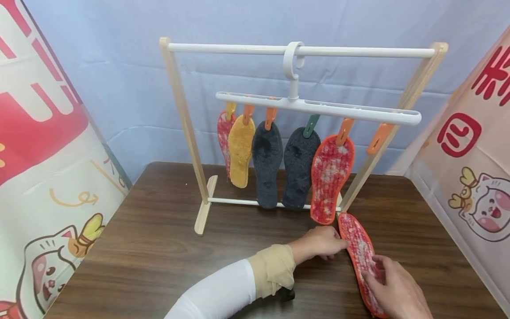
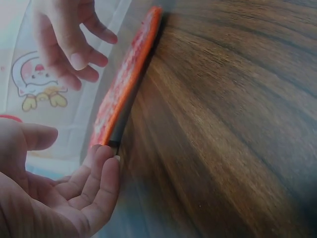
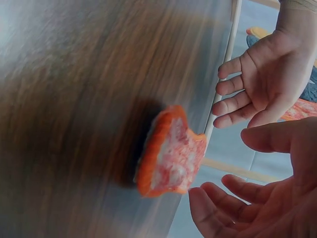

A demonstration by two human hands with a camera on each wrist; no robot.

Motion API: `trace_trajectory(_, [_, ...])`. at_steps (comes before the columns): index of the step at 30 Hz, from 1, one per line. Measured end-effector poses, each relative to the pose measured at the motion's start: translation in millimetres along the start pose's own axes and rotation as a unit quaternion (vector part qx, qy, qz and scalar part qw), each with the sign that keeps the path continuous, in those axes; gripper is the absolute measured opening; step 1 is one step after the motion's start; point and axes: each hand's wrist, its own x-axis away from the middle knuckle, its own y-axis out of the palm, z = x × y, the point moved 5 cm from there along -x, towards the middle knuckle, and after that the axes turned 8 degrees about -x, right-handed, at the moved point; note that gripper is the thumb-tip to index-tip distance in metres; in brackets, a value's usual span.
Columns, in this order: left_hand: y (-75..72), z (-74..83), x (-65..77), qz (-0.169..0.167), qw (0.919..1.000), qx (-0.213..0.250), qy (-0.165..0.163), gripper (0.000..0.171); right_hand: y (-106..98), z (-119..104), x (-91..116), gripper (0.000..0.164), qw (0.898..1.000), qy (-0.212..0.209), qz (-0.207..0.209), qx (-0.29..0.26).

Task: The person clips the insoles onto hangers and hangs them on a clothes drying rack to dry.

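A red-and-white insole (image 1: 358,239) with an orange edge lies on the table below the rack's right foot. My left hand (image 1: 323,241) is at its far left edge, with the thumb apart from loosely bent fingers; in the left wrist view the fingertips are right at the insole's end. Over the near half of the insole is my right hand (image 1: 398,285), its thumb and fingers spread apart. In the right wrist view the insole (image 3: 178,158) shows foreshortened beside the right fingertips. Directly above the left hand hangs a matching insole (image 1: 331,179), held by an orange clip (image 1: 345,131).
A wooden rack (image 1: 184,124) with a white top bar carries a white hanger (image 1: 354,111). From its clips also hang two dark insoles (image 1: 268,168), a yellow one (image 1: 241,155) and another red one (image 1: 225,133). An orange clip (image 1: 380,138) at the right end holds nothing.
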Motion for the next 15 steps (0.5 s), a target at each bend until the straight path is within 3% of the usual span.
trace_trajectory(8, [5.2,2.5,-4.8,0.002,0.9993,0.038,-0.006,0.036,3,7,-4,0.067,1.000,0.018,-0.020,0.006])
trace_trajectory(15, [9.9,2.8,-8.5,0.015,0.9987,0.044,-0.023,0.038,9,14,-9,0.076,0.999,0.032,-0.042,0.008])
